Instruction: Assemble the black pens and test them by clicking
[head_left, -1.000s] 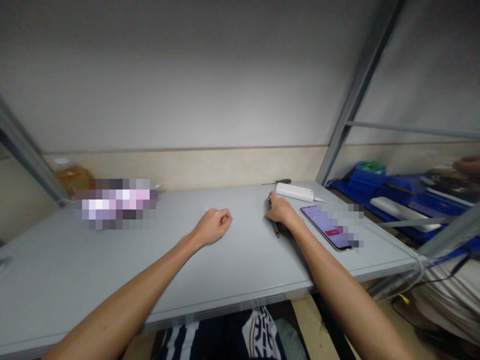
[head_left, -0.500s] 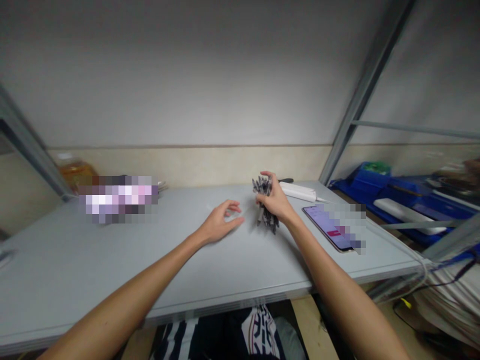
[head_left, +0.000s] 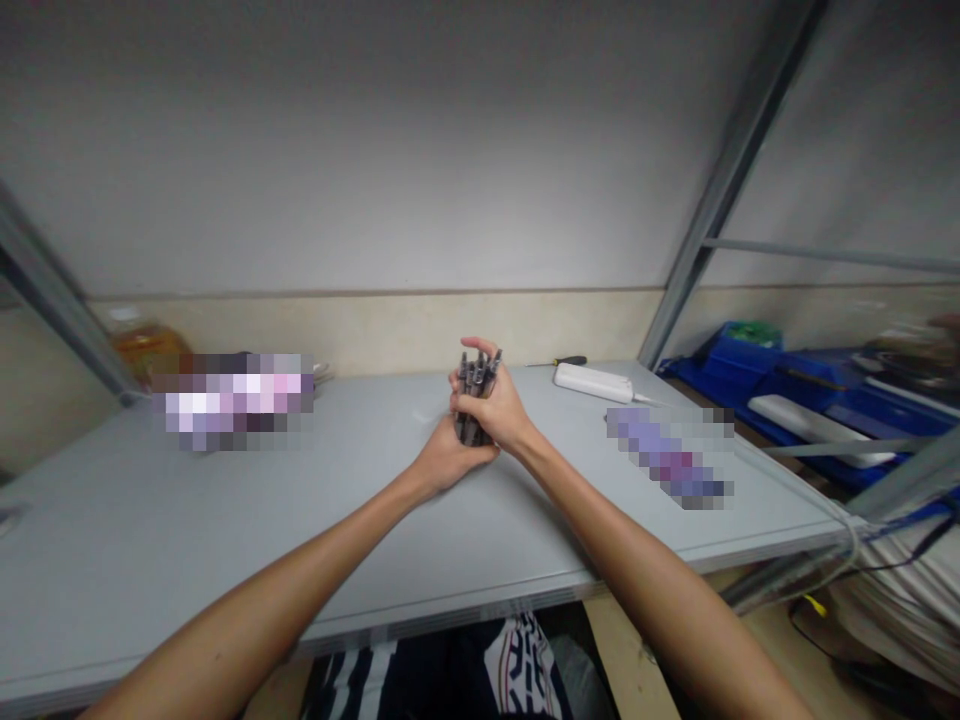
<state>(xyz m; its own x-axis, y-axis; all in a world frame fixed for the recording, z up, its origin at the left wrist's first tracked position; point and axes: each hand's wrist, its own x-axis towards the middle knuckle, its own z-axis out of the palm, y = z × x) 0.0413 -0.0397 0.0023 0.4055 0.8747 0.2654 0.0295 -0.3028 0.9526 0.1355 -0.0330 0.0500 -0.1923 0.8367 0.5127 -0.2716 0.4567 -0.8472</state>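
We hold a bundle of slim dark pieces (head_left: 478, 372), pen-like in shape, above the middle of the worktop (head_left: 187, 520), straight out from our lap. Our right hand (head_left: 508, 408) is wrapped around the bundle from the right, its thumb laid across the near side and one finger stretched out above the upper ends, which stick up in a loose fan. Our left hand (head_left: 441, 458) is cupped at the lower left of the bundle, its thumb reaching under the lower ends; we cannot tell whether its fingers close on the pieces, since they are mostly hidden. To the right of our hands, toward the back, we see a white bar-shaped device (head_left: 592, 382) with a cable, and just behind it a screwdriver (head_left: 571, 360) with a dark handle. Nearer to us on that side lies a pixelated purplish object (head_left: 664, 455). At the far left we have another pixelated object (head_left: 236, 400), with a bottle of amber liquid (head_left: 139, 345) behind it. Blue trays (head_left: 795, 380) stand beyond the right end.
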